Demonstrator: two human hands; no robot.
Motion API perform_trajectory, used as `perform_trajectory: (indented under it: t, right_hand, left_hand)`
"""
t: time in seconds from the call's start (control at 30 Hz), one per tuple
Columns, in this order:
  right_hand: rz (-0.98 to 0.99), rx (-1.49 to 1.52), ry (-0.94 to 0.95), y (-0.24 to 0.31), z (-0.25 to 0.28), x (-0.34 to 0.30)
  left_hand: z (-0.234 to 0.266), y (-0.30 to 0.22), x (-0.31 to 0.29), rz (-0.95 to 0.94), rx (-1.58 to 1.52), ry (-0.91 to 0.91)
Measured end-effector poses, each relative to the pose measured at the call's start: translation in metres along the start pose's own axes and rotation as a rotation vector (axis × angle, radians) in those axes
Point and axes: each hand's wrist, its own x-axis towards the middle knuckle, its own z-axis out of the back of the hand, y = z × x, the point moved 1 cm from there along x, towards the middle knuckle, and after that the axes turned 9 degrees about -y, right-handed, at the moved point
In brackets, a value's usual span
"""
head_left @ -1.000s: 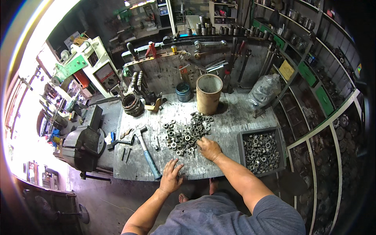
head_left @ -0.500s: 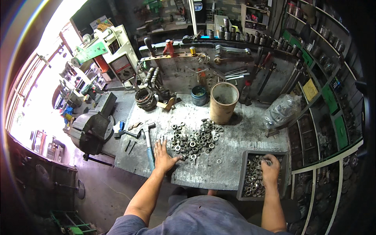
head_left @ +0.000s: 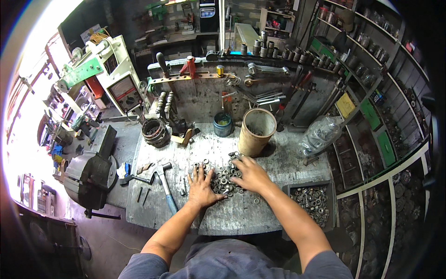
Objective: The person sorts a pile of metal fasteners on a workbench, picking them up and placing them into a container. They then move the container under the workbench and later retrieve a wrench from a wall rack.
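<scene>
Half a second ago my right hand (head_left: 252, 176) was over the grey box (head_left: 331, 204) at the right of the bench (head_left: 246, 219); now it is back at the heap of metal nuts (head_left: 225, 181) in the middle of the bench, reaching in over the heap's right side; my left hand (head_left: 200, 188) lay close against the hammer (head_left: 166, 187) then, and now bare bench shows between the two, with the palm nearer the heap; the single nut (head_left: 256, 201) to the right of the heap was lying apart then as well, and it still does.

My left hand is spread wide, palm down, at the heap's left edge; the fingers stand well apart and point away from me, and the thumb stretches out to the right along the near edge of the nuts; I see nothing in its grasp.

My right hand is partly open and bent inward; its fingers and thumb stand apart, with nuts showing between them; the fingertips reach the nuts, but they are blurred, and I cannot tell whether one is pinched there.

More nuts (head_left: 310, 204) fill the grey box; the tan tube (head_left: 254, 143) stands upright just behind the heap, with the small blue pot (head_left: 223, 130) to its left.
</scene>
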Motion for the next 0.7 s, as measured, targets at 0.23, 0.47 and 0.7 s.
perform_trajectory:
  t: [0.23, 0.47, 0.7]
  right_hand:
    - [-0.091, -0.414, 0.264, -0.002, -0.09, 0.07]
    - [-0.107, -0.213, 0.441, 0.001, -0.069, 0.007]
    - [0.0, -0.195, 0.351, -0.001, -0.07, -0.024]
  left_hand:
    - [-0.002, 0.009, 0.03, -0.004, -0.112, 0.113]
    - [-0.004, 0.012, 0.005, -0.146, -0.139, 0.123]
    - [-0.014, 0.006, 0.003, -0.085, -0.17, 0.087]
